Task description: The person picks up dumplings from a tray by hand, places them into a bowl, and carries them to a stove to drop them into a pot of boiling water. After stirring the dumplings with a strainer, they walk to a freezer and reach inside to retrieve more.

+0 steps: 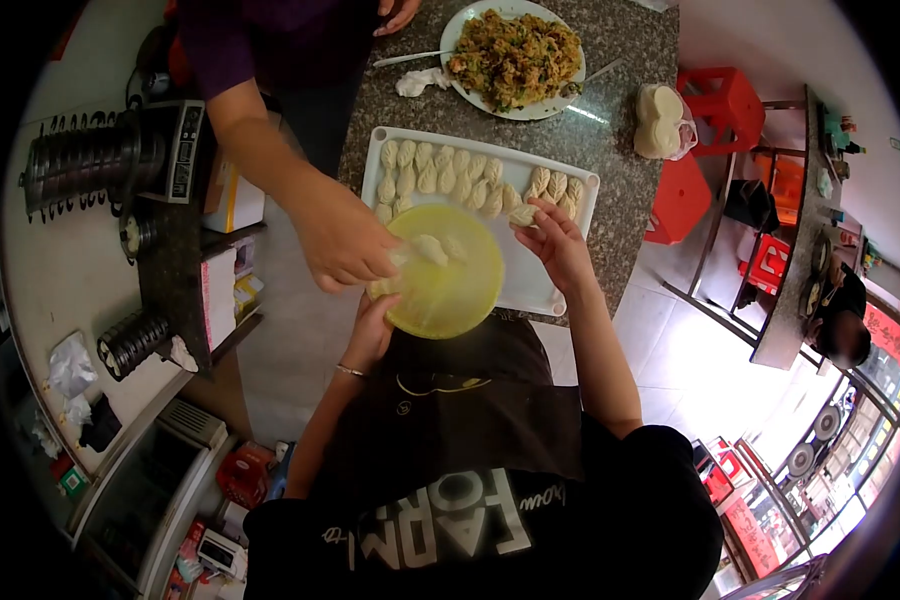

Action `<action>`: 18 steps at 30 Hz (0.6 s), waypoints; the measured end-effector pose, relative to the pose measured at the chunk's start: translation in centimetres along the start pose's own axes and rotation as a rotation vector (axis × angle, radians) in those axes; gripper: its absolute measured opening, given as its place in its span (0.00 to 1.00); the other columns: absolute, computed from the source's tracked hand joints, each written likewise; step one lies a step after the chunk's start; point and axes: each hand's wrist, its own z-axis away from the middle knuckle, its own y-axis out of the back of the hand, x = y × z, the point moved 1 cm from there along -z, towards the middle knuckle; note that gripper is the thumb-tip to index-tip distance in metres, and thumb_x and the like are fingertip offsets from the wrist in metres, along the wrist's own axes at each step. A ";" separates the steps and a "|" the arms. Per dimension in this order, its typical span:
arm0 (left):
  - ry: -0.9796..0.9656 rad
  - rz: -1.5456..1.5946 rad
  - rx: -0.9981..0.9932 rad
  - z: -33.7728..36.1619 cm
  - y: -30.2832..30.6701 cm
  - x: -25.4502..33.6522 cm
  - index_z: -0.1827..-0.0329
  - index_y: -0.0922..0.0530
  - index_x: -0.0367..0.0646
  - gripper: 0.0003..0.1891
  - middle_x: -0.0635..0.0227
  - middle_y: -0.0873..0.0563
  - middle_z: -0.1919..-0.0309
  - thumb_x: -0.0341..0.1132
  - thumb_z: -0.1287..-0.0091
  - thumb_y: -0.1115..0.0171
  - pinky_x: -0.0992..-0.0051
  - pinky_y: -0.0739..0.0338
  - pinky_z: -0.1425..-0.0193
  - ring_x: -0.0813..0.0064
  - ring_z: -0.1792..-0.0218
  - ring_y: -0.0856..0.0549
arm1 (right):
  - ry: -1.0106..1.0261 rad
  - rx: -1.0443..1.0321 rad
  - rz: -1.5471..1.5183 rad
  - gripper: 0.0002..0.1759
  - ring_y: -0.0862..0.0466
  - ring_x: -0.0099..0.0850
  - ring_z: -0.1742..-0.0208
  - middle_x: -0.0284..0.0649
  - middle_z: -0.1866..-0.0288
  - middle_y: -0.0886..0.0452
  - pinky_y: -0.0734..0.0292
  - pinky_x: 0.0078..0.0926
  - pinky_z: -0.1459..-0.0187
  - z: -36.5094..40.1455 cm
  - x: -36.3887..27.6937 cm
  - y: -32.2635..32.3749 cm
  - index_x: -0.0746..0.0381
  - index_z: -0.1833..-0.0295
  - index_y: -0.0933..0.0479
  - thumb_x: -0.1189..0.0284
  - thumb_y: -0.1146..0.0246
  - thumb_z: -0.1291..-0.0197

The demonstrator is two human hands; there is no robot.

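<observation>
My left hand (372, 325) grips the left rim of a round yellow plastic basin (445, 305), with a few pale dumplings (432, 250) inside. In my right hand (558, 250), a pleated dumpling (523, 214) is pinched between thumb and fingers over the white tray (530, 280). Rows of pleated dumplings (445, 170) stand on the tray, and a smaller group (555, 187) sits at its right end. The basin overlaps the tray's near left part. Another person's hand (350, 245) reaches in from the upper left to the basin's left rim, its fingertips close above my left hand.
A white plate (452, 35) of chopped filling (515, 60) stands at the back of the granite table (610, 130). Near it lie a crumpled tissue (422, 82) and a stack of round wrappers (658, 120). Red stools (678, 198) stand at the right. A dark counter (175, 270) is at the left.
</observation>
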 end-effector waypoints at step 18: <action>-0.163 -0.087 0.061 0.5 -1.6 1.0 0.35 0.32 0.35 0.23 0.61 0.22 0.42 0.22 0.35 0.47 0.70 0.28 0.36 0.68 0.41 0.23 | 0.759 0.097 1.186 0.17 0.16 0.38 0.58 0.44 0.52 0.20 0.18 0.29 0.61 6.5 -4.8 -8.6 0.64 0.50 0.24 0.80 0.32 0.47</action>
